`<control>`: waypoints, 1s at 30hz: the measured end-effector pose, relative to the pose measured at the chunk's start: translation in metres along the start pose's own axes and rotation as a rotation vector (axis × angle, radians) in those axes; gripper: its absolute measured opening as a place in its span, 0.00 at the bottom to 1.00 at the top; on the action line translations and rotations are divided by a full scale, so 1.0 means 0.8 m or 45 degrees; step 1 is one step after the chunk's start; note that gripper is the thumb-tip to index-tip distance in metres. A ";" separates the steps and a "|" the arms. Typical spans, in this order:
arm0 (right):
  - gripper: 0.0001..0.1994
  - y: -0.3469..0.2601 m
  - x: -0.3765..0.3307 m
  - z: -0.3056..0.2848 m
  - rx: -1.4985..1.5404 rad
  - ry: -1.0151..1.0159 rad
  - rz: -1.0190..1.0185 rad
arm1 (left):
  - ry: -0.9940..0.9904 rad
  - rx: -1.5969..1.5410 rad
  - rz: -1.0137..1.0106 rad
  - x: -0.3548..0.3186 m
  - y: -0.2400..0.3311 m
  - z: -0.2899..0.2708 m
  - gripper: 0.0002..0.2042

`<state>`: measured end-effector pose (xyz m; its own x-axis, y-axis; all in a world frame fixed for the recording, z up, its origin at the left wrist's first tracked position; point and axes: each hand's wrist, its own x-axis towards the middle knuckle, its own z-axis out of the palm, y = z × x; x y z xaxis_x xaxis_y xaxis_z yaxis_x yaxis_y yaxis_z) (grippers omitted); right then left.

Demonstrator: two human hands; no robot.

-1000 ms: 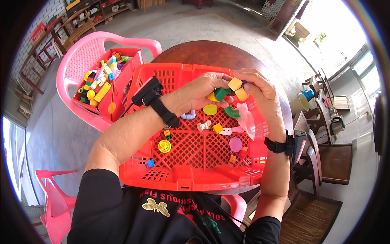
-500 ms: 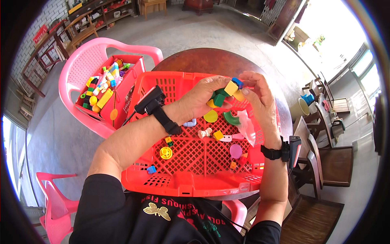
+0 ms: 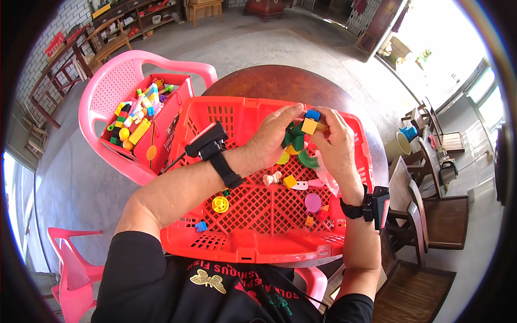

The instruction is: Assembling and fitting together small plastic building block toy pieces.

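Observation:
Over the red plastic basket (image 3: pixel 253 251) my two hands hold a joined clump of toy building blocks. My left hand (image 3: pixel 272 139) is closed round its green blocks (image 3: pixel 297 142). From the other side, the fingers of my right hand (image 3: pixel 338 144) close on the clump by the yellow block (image 3: pixel 309 126) and the blue block (image 3: pixel 312 114). Fingers partly hide the clump. Below lie a green curved piece (image 3: pixel 308 160), a small pale toy figure (image 3: pixel 272 178), a yellow block (image 3: pixel 290 181) and a toy knife with a pink handle (image 3: pixel 307 184).
A yellow wheel (image 3: pixel 220 204), a blue block (image 3: pixel 201 226) and a purple disc (image 3: pixel 312 203) lie in the basket, which rests on a round wooden table (image 3: pixel 269 81). A red box (image 3: pixel 180 89) of toys sits on a pink plastic chair (image 3: pixel 102 91) to the left.
My hands have drawn closer together round the clump, which has turned and dropped slightly. The right wrist has moved a little lower and leftward. Both hands keep hold.

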<state>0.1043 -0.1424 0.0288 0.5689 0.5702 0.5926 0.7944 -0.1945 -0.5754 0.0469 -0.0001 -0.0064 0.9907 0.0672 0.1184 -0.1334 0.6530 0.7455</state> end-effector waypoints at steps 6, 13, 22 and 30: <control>0.17 0.009 0.003 -0.017 -0.198 -0.080 -0.139 | 0.040 0.049 -0.238 -0.003 0.010 0.006 0.14; 0.18 -0.003 -0.003 -0.019 -0.026 -0.060 0.117 | -0.086 -0.157 -0.286 -0.014 -0.006 0.006 0.14; 0.12 0.027 -0.004 0.001 0.604 -0.137 0.301 | -0.004 0.021 -0.055 0.002 -0.005 -0.011 0.12; 0.13 0.054 -0.001 0.004 0.663 0.059 0.441 | 0.072 0.040 -0.123 0.013 -0.014 -0.021 0.14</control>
<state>0.1373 -0.1484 0.0019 0.7927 0.5061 0.3398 0.3610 0.0594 -0.9307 0.0589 0.0059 -0.0250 0.9988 0.0480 0.0088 -0.0373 0.6346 0.7720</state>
